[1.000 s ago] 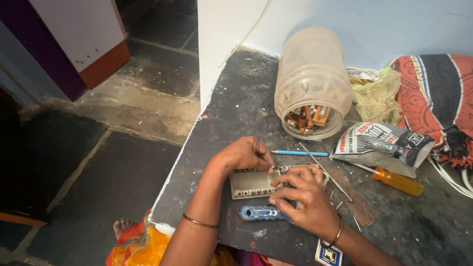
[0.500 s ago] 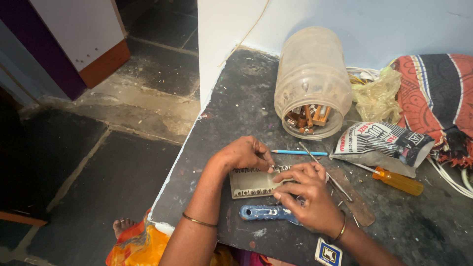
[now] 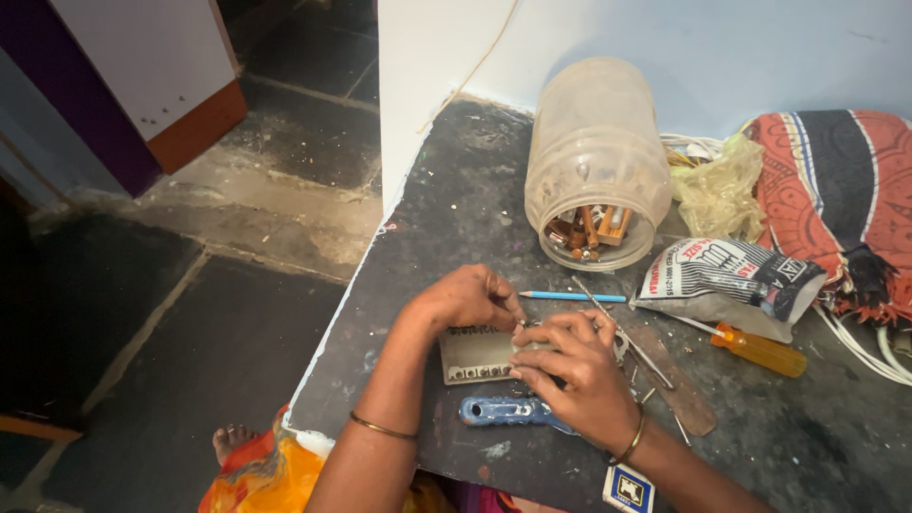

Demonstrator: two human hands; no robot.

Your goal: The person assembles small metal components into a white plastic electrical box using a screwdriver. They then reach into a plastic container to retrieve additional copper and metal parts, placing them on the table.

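Note:
A small beige rectangular plate (image 3: 473, 355) with a row of holes lies on the dark stone slab (image 3: 456, 218). My left hand (image 3: 467, 298) rests on its top edge, fingers curled and pinching at its right corner. My right hand (image 3: 577, 372) presses on the plate's right end, fingers bent around something small that I cannot make out. A blue-handled tool (image 3: 503, 410) lies just under my right hand. A thin metal rod (image 3: 622, 332) runs diagonally behind the hand.
A plastic jar (image 3: 597, 157) lies on its side, small brown parts inside. A blue pencil (image 3: 573, 296), a printed packet (image 3: 727, 278), an orange-handled screwdriver (image 3: 760, 350), a flat rusty strip (image 3: 676, 382), a patterned cloth (image 3: 836, 190) and white cables (image 3: 864, 347) sit nearby. The slab's left edge drops to the floor.
Both hands stay on the plate with only slight finger shifts; my right hand has closed in a little toward the left hand.

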